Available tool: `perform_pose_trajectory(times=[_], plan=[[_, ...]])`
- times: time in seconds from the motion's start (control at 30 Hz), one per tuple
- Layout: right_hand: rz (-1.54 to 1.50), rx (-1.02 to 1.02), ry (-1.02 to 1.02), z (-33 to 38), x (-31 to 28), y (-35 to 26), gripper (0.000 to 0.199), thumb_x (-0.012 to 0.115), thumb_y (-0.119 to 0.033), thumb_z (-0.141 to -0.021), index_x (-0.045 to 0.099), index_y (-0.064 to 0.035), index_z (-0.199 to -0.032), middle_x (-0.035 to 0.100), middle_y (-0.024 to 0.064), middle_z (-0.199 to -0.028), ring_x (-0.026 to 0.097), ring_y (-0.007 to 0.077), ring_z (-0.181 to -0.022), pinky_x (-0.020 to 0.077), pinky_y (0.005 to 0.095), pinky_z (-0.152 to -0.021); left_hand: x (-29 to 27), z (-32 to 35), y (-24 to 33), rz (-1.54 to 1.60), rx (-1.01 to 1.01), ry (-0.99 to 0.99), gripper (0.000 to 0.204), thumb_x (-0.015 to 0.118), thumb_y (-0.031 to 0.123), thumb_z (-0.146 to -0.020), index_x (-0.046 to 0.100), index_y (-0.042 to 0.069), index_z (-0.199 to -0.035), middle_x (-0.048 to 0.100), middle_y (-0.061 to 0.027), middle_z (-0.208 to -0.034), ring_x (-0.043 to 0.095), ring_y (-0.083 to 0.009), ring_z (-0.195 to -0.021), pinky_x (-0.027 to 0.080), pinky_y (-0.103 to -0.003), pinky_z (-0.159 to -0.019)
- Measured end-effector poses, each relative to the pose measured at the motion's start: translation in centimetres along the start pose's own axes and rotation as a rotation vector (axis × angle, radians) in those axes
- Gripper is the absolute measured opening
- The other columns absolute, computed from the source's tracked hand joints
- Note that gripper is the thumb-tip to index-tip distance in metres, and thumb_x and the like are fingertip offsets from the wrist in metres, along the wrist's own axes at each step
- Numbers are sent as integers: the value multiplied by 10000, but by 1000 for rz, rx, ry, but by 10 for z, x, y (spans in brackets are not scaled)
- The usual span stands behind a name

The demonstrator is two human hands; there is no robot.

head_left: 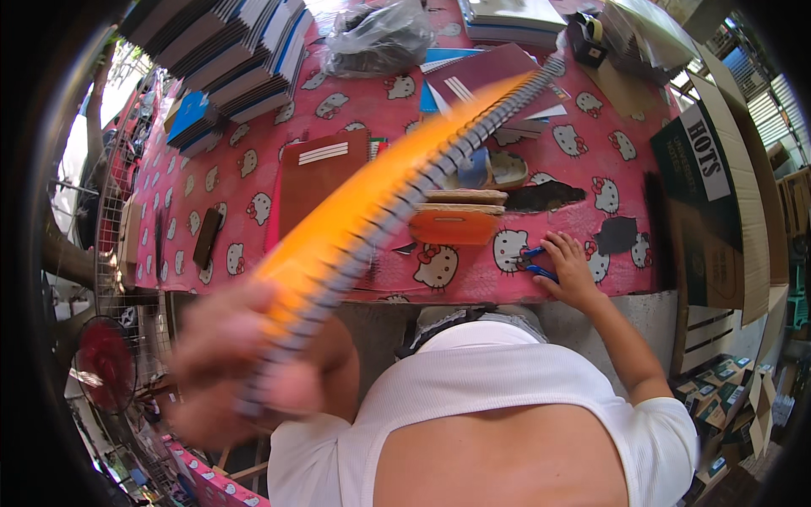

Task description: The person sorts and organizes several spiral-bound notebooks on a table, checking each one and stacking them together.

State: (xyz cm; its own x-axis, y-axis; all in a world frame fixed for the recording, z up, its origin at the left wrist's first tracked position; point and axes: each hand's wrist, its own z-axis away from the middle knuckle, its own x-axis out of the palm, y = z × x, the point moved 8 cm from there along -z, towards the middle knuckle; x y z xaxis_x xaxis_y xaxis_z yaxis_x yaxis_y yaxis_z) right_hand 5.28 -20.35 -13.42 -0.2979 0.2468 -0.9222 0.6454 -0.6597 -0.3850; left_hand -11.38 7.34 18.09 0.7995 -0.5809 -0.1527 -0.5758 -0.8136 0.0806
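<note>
My left hand [245, 363], blurred by motion, is closed around the lower end of an orange spiral notebook [372, 190]. The notebook is raised above the table and slants up to the right, its dark coil along the lower right edge. At the table's front edge my right hand [574, 269] has its thumb and fingers around blue-handled pliers [541, 272], low on the cloth. Left of them are an orange block-like piece [454, 226] with brown layers and an open blue-lined container [494, 169]. A brown-covered notebook [317, 177] lies partly hidden behind the raised one.
Tall stacks of notebooks [245, 63] stand at the far left. A clear plastic bag [376, 38], a maroon notebook [481, 76] and a tape dispenser [585, 38] sit farther back. An open cardboard box [714, 228] stands right of the pink patterned tablecloth [338, 106]. A dark block [207, 238] lies left.
</note>
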Motion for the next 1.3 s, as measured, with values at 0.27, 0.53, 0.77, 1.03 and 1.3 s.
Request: perform_pose_trajectory(times=[0.27, 0.53, 0.77, 1.03, 1.3], plan=[[-574, 144, 195, -3, -31, -40, 340, 714, -183, -783, 596, -43, -1069, 593, 130, -1044, 588, 306, -918, 484, 389, -779, 94, 157, -16, 159, -732, -389, 235, 814, 15, -695, 621, -14, -825, 680, -150, -920, 675, -204, -783, 551, -281, -649], [-367, -224, 325, -13, -124, -153, 426, 758, -159, -734, 572, -40, -1098, 573, 135, -1058, 549, 313, -1005, 449, 401, -858, 97, 158, -20, 204, -846, -272, 161, 747, -108, -712, 620, -70, -804, 661, -183, -933, 696, -203, -820, 585, -271, -702], [-323, -239, 362, -18, -131, -153, 365, 748, -190, -763, 592, -30, -1052, 593, 131, -1031, 573, 293, -970, 466, 391, -823, 94, 150, -18, 186, -772, -283, 168, 718, -135, -719, 626, -80, -848, 657, -196, -970, 698, -228, -853, 591, -300, -738], [-1821, 414, -817, -29, -26, -132, 323, 675, -256, -876, 631, 6, -1060, 642, 91, -1042, 608, 169, -862, 495, 271, -757, 88, 134, -26, 213, -635, -250, 195, 724, -139, -701, 631, -43, -844, 676, -167, -933, 683, -241, -890, 572, -318, -742], [-86, -320, 139, -45, -36, -55, 496, 806, -330, -619, 644, -54, -998, 612, 148, -1102, 562, 345, -1042, 379, 559, -949, -121, 195, -170, -90, -1153, 880, 197, 701, 96, -859, 522, 16, -848, 644, -104, -909, 624, -166, -804, 544, -328, -701]])
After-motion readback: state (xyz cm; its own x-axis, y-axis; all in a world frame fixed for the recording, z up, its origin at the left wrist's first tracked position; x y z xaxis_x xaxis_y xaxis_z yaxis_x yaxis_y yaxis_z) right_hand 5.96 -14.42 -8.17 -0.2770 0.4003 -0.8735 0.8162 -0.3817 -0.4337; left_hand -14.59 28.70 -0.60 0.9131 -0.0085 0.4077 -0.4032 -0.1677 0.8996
